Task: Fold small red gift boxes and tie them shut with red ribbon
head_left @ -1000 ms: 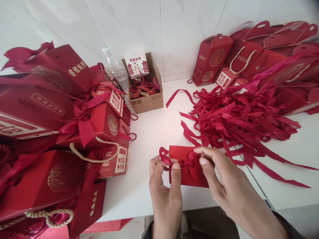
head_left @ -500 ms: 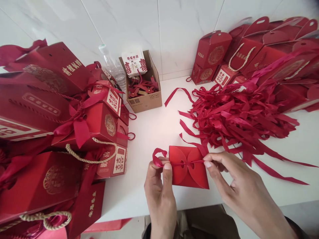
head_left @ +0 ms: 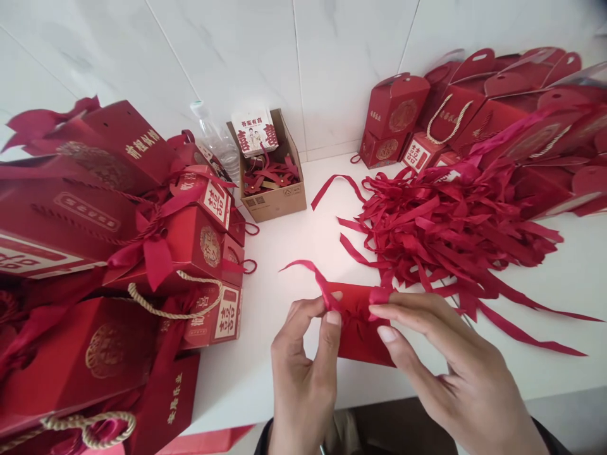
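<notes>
A small red folded card packet (head_left: 365, 349) lies flat near the table's front edge, between my two hands. A dark pink ribbon (head_left: 303, 264) crosses its middle, and one loose end curls up to the left. My left hand (head_left: 308, 354) pinches the ribbon between thumb and fingertips at the packet's left side. On the right, my right hand (head_left: 441, 347) has its thumb and fingers at the other part of the ribbon, which loops up above the fingertips. My fingers partly hide the packet's centre, so the shape of any knot there is unclear.
A heap of loose ribbons (head_left: 455, 234) spreads behind my right hand. Red gift boxes (head_left: 190, 246) are stacked at the left, and more red boxes (head_left: 398, 114) stand back right. A cardboard box (head_left: 277, 202) with ribboned pieces and a clear plastic bottle (head_left: 213, 136) sit against the tiled wall.
My hands have come closer together over the packet, and the ribbon, stretched taut before, is now slack. Its left end has swung up and outward; a loop rises at my right fingertips.
</notes>
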### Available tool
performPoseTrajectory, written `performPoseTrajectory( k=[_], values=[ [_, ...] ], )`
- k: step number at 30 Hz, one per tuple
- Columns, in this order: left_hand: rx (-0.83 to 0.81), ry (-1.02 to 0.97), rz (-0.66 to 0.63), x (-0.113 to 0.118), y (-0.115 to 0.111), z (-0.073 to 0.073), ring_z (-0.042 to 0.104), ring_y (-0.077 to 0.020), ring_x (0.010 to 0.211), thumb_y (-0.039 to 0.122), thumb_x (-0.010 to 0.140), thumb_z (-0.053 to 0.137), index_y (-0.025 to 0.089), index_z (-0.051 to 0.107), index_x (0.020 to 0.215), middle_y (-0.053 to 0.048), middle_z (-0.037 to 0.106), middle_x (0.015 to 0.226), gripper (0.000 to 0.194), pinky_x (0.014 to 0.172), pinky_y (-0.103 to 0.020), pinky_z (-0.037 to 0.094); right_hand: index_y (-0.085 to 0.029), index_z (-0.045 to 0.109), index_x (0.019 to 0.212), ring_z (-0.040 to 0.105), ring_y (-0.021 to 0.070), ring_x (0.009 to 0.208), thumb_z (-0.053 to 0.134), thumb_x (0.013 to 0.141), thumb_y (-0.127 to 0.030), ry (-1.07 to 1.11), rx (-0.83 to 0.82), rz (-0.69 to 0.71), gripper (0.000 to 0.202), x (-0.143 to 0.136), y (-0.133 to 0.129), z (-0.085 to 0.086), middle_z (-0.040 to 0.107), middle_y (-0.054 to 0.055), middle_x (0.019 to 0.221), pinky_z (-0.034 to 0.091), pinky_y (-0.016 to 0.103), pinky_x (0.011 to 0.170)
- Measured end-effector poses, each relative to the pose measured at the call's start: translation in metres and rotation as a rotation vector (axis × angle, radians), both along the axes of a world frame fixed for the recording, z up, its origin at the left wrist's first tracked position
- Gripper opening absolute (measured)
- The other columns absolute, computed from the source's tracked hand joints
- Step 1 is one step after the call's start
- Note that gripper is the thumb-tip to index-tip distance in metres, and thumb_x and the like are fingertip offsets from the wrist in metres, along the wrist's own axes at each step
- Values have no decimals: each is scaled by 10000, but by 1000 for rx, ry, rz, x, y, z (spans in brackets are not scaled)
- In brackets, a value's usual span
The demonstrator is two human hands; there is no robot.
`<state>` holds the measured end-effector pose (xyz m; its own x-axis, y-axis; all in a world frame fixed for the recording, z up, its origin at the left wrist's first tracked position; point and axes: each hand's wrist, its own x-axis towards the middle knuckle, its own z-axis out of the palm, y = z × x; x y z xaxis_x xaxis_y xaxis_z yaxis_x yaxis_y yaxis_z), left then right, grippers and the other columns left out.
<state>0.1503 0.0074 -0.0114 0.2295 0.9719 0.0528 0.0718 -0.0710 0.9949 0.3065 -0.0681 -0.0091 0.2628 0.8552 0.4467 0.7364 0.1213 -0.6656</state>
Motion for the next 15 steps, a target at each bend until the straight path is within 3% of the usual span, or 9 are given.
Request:
performPoseTrajectory(
  k=[4,10,15],
  values=[
    [-114,-24,2,1,4,-2,683,-150,803,423,993,685,236,735,965,-10,738,885,195,745,-231,557,-297,663,1257,714,146,1008,590,1065,-206,6,-13,-41,224,0,0,-4,711,13,1133,587,250,905],
    [-205,-84,150,8,-2,0,688,-165,815,460,977,690,230,706,940,-15,734,875,234,740,-242,543,-272,640,1204,673,214,983,587,1061,-257,-65,-70,-140,153,1,0,-3,641,59,1094,576,348,855],
    [-179,-76,173,11,-6,-2,631,-158,776,450,958,714,233,712,971,-4,703,843,218,742,-249,517,-271,572,1075,647,196,825,576,1062,-215,-85,-119,-29,58,-5,3,-1,626,21,958,542,343,774]
  ],
)
